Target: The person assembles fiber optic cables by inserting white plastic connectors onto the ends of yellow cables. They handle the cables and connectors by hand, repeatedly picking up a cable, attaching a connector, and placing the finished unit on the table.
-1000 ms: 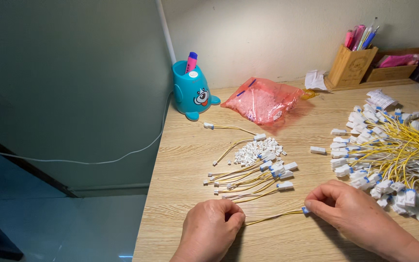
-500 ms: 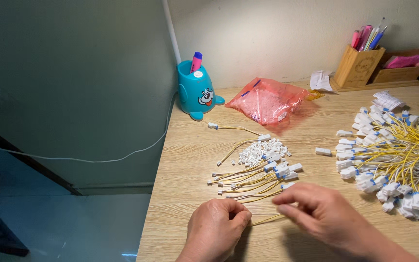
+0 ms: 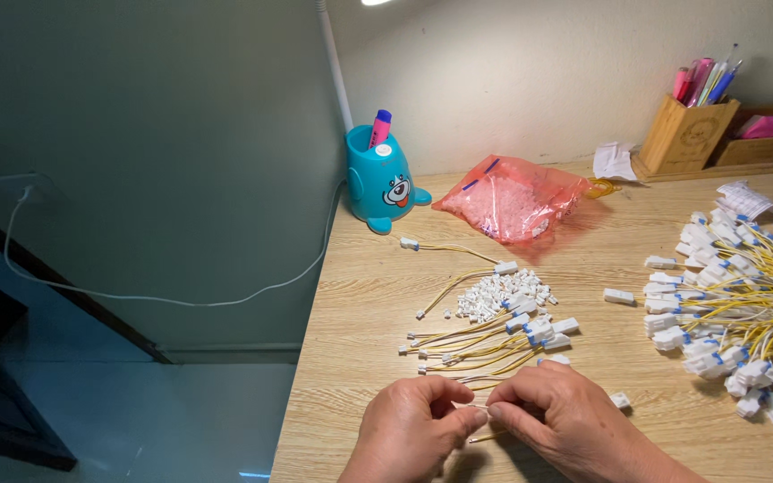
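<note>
Fingers of left hand [image 3: 409, 427] and right hand [image 3: 558, 419] pinch one yellow wire [image 3: 479, 409] between them, apparently fitting its end, just beside the finished wire bundle [image 3: 485, 344]

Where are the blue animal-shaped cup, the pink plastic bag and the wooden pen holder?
Blue cup [image 3: 376, 186]: head view, on its front body beside the face.
Pink bag [image 3: 512, 199]: head view, middle of the bag.
Pen holder [image 3: 689, 136]: head view, on its wooden front face.

A thin yellow wire [image 3: 479, 409] lies level, pinched between both hands.
</note>
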